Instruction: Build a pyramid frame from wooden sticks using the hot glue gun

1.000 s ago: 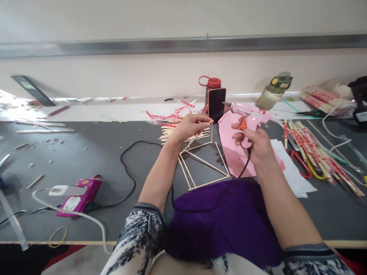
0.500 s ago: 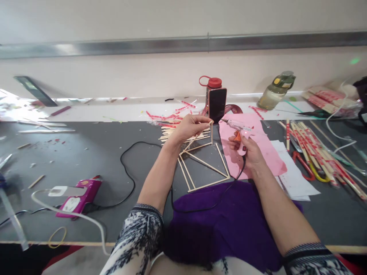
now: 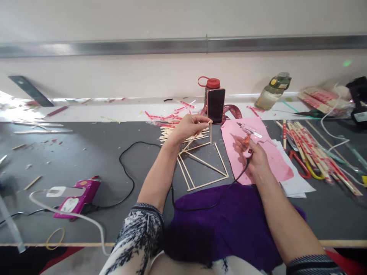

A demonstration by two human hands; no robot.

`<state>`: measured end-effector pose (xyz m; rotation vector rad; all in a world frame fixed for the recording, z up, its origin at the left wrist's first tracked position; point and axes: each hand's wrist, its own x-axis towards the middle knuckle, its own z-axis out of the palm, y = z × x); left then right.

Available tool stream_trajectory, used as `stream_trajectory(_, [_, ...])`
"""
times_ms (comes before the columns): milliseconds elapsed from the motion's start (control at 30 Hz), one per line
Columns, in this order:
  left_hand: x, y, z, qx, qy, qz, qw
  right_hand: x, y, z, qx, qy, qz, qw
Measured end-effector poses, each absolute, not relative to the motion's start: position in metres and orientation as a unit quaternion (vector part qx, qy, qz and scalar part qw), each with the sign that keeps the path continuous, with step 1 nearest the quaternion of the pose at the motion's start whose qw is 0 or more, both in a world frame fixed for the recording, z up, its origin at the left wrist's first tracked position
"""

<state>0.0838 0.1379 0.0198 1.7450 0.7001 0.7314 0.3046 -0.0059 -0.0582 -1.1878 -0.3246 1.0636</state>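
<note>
Against a pale wall (image 3: 114,76) crossed by a metal rail (image 3: 114,48), a gray worktable (image 3: 97,152) lies strewn with craft supplies as a person works with both hands on a frame of thin wooden sticks (image 3: 208,183). The frame rests on the tabletop near the middle, just beyond a purple cloth (image 3: 223,229). The left hand (image 3: 190,128) pinches the top of an upright stick (image 3: 211,133) at the frame's far corner, thumb and fingertips closed together. The right hand (image 3: 258,156) is curled around the handle of a pink glue gun (image 3: 250,131), fingers near its orange trigger, the nozzle angled left above a pink sheet (image 3: 231,130). The gun's black cord (image 3: 134,179) crosses the purple cloth, passes under the left forearm and runs toward a magenta power strip (image 3: 87,191). Loose sticks (image 3: 166,134) lie partly hidden behind the left hand. Beyond the frame, a phone (image 3: 216,105) stands upright before a red-capped bottle (image 3: 213,82). At right, white paper (image 3: 298,188) pokes from under the pink sheet, near red and yellow tool handles (image 3: 304,168) and red-and-white wrapped sticks (image 3: 315,149); a green-lidded bottle (image 3: 271,95) stands behind.
</note>
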Motion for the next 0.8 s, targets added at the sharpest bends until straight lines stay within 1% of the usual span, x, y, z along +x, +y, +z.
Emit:
stream_trajectory(100, [0.083, 0.138, 0.02, 0.734, 0.293, 0.303, 0.532, 0.302, -0.006, -0.055, -0.529, -0.154, 0.465, 0.693])
stream_trajectory(267, [0.083, 0.138, 0.021, 0.732, 0.3, 0.303, 0.532, 0.3, -0.01, -0.047, -0.467, -0.192, 0.482, 0.716])
stream_trajectory(433, [0.083, 0.136, 0.023, 0.73, 0.295, 0.296, 0.542, 0.299, -0.014, -0.031, -0.414, -0.266, 0.497, 0.715])
stream_trajectory(633, [0.083, 0.134, 0.026, 0.722, 0.29, 0.289, 0.557, 0.29, 0.002, -0.008, -0.393, -0.375, 0.498, 0.676])
stream_trajectory(800, [0.083, 0.137, 0.022, 0.712, 0.293, 0.292, 0.568, 0.285, 0.008, -0.011, -0.4, -0.391, 0.499, 0.661])
